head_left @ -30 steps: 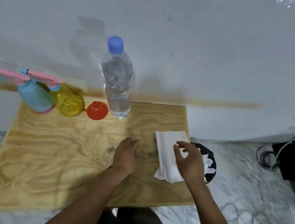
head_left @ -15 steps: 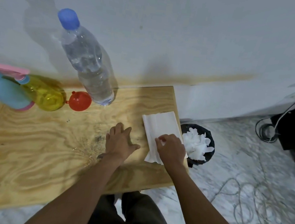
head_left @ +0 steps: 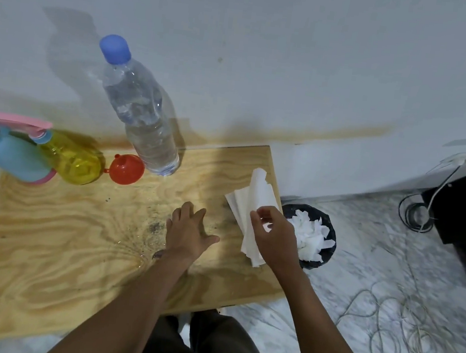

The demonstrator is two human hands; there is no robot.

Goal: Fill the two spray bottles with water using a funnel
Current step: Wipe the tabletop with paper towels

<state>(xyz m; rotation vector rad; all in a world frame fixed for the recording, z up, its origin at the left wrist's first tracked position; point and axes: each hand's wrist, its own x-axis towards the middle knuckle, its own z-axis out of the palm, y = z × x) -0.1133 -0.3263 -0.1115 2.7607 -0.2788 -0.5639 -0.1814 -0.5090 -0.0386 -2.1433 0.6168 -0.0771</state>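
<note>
I counted two spray bottles, the blue bottle (head_left: 16,160) and the yellow bottle (head_left: 77,164), touching at the back left of the plywood table (head_left: 57,258). One red funnel (head_left: 126,169) sat just beside the yellow one, and one capped water bottle (head_left: 142,116) stood right of it. The left hand (head_left: 187,232) lay flat on the wood, fingers straight and spread. The right hand (head_left: 273,236) pinched the top sheet of the single paper towel stack (head_left: 252,196) at the right edge. One black bin (head_left: 292,209) of crumpled tissue stood on the marble floor (head_left: 364,235), with loose cables (head_left: 381,338) nearby and a white wall (head_left: 296,67) behind.
</note>
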